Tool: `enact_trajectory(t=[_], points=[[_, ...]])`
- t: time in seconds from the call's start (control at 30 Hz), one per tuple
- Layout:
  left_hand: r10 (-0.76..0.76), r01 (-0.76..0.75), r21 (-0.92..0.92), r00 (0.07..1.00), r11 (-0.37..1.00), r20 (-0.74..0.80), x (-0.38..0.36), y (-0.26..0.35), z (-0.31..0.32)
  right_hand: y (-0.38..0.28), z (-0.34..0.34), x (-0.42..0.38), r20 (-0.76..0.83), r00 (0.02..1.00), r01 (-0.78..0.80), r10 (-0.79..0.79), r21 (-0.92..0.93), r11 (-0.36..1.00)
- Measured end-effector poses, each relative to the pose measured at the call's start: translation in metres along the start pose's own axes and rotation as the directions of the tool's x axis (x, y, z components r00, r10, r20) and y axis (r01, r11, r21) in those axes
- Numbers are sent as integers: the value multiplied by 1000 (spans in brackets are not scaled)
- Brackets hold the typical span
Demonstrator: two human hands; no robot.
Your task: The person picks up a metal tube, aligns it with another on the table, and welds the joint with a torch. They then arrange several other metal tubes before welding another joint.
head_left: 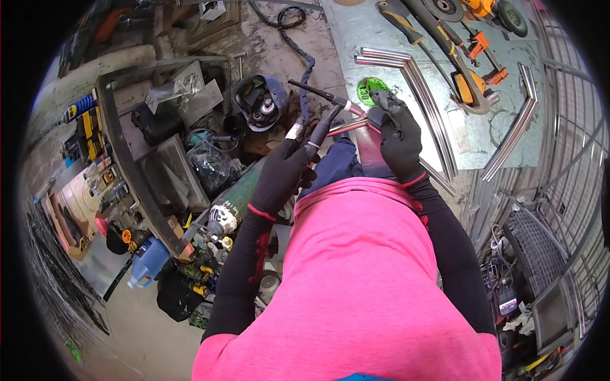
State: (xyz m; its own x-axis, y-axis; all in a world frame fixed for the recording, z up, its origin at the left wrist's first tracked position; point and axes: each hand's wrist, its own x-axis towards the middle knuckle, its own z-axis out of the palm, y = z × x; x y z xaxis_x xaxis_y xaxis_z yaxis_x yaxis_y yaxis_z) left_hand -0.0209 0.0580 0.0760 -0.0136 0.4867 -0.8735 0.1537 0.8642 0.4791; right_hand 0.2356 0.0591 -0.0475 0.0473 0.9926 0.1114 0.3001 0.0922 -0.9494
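Note:
My left hand (279, 174), in a black glove, is closed around the handle of a TIG welding torch (320, 131). The torch's long black back cap points up and left, and its pink cup faces right. My right hand (401, 143), also gloved, is closed at the corner of an angled shiny metal tube (348, 126), close to the cup. One leg of the tube comes out beyond my right wrist; the fingers partly hide the corner. A green round label (372, 91) lies just past the right fingertips on the metal table (356, 38).
More angled metal tubes (422, 105) lie on the table, with another set (518, 124) farther right. Clamps (483, 54) and an angle grinder (473, 89) are at the back. A welding helmet (259, 101) and green gas cylinder (249, 190) stand left. The torch hose (295, 44) trails backward.

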Motion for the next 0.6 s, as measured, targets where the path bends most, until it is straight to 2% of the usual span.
enact_trajectory(t=[0.07, 0.1, 0.2, 0.33, 0.4, 0.43, 0.6], points=[[-3, 4, 10, 1000, 1000, -2, -1, 2, 1, 8, 0, 7, -28, 999, -25, 30, 154, 988], [-7, 7, 21, 1000, 1000, -1, -1, 3, 1, 8, -1, 8, -30, 999, -24, 29, 153, 988], [-38, 38, 64, 999, 997, 1, -2, 6, 0, 8, -2, 12, 21, 991, 136, -135, -44, 990], [-6, 5, 63, 1000, 998, 5, 4, -3, -1, 6, 0, 14, 37, 996, 87, -86, -28, 996], [66, -66, 4, 998, 998, -22, 2, -4, 2, 5, 0, 15, 92, 975, 220, -205, -225, 949], [67, -67, 3, 998, 998, -22, 3, -5, 0, 5, 2, 15, 94, 984, 169, -153, -199, 965], [67, -66, 42, 998, 997, -22, 7, -11, -3, 8, 3, 14, 100, 984, 167, -149, -205, 965]])
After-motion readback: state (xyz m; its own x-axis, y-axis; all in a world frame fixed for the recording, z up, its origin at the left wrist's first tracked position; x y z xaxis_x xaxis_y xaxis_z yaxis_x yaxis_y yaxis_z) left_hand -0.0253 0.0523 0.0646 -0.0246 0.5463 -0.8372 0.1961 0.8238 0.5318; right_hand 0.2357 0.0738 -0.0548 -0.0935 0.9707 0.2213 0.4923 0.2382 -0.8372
